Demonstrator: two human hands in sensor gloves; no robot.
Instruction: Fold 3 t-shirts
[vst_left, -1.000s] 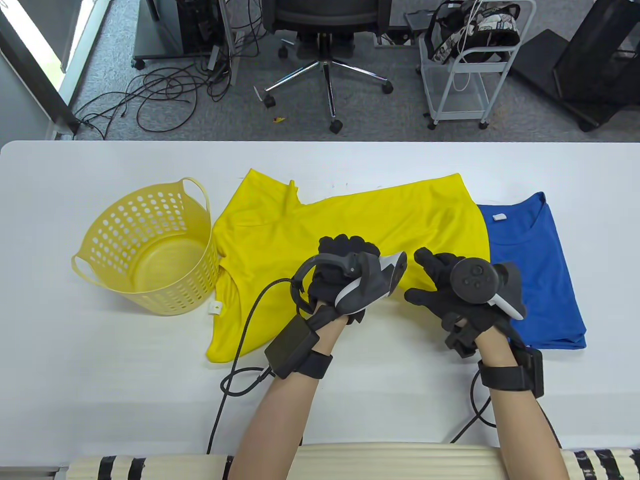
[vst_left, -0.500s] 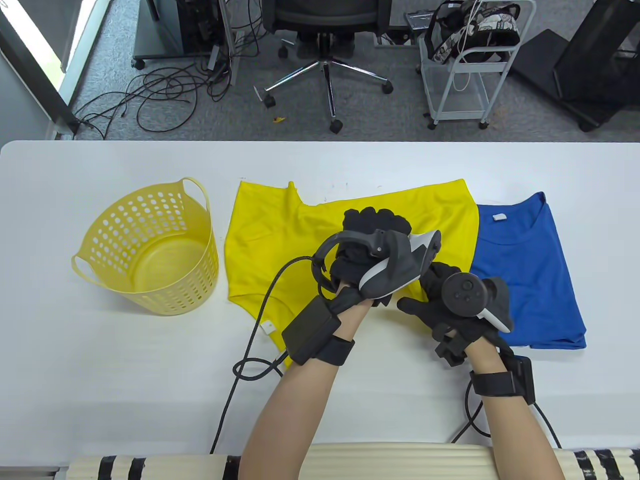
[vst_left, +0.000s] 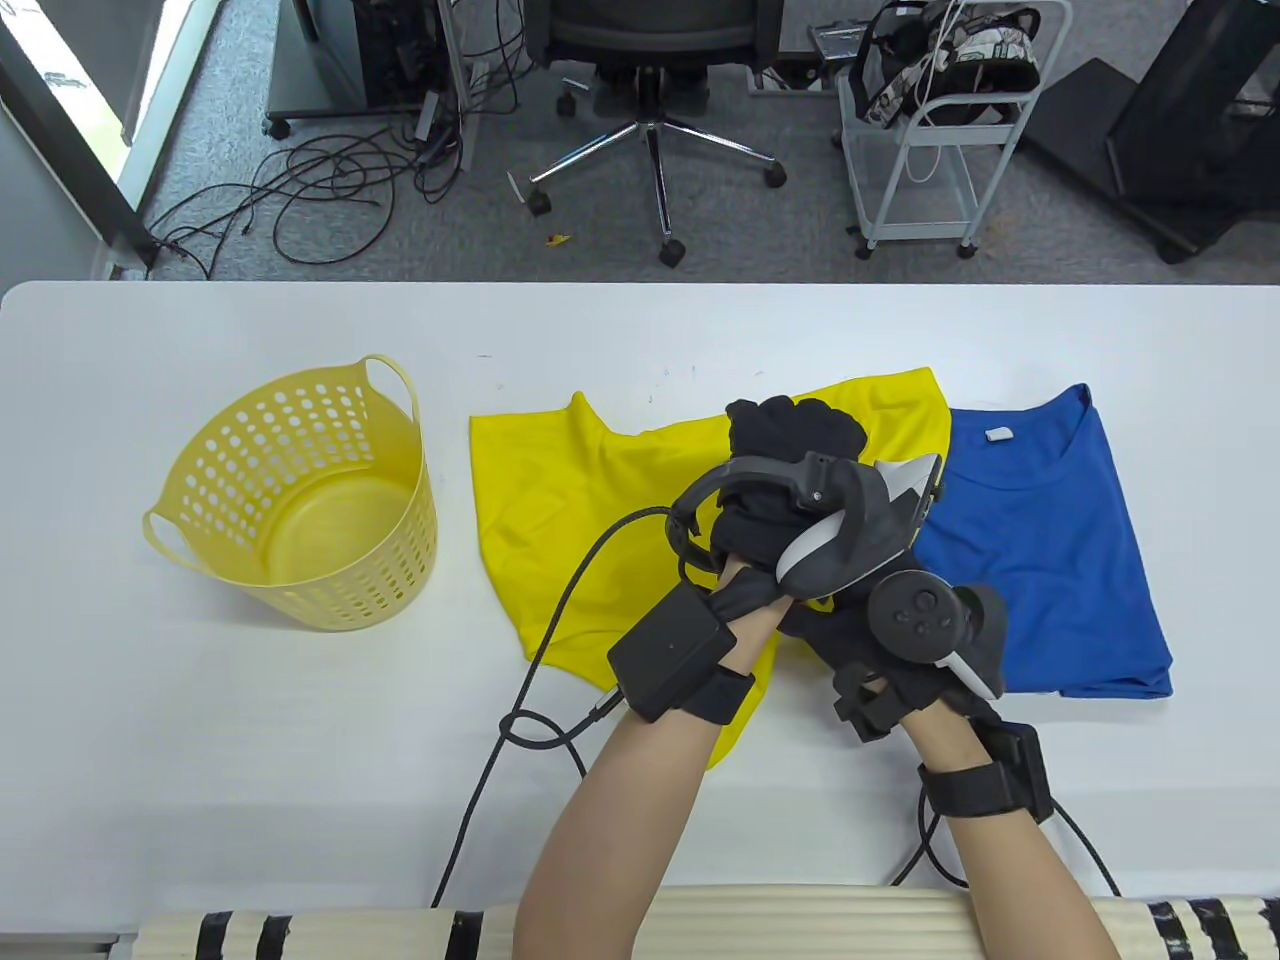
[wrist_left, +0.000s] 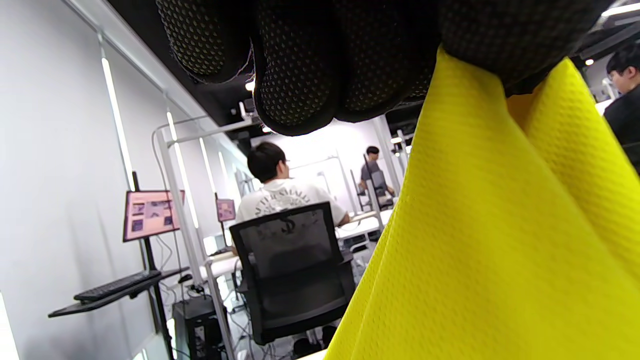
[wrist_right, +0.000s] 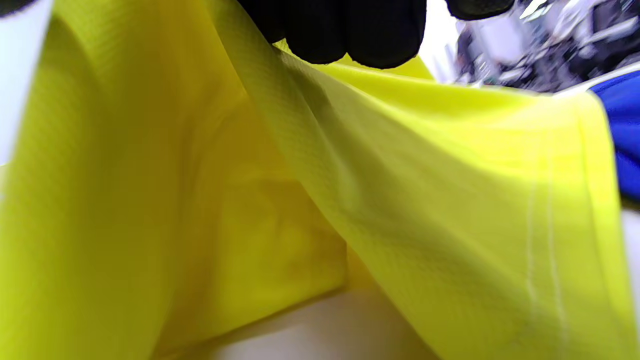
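Nearest the table's front edge, the right hand (vst_left: 880, 640) pinches a fold of the yellow t-shirt (vst_left: 560, 500), its fingers (wrist_right: 345, 35) curled over the cloth, and just beyond it the left hand (vst_left: 780, 490) grips the same shirt with fingers (wrist_left: 295, 75) bunched round a hanging gather, so the fabric is lifted at the middle while its left part lies on the white table (vst_left: 200, 780). Farther right the blue t-shirt (vst_left: 1050, 560) lies flat, touching the yellow one, and farther left stands the yellow basket (vst_left: 300, 500). With both grips so close together, the risk I see is the loose cloth sagging unevenly, creasing the fold, or dragging across and rumpling the blue shirt.
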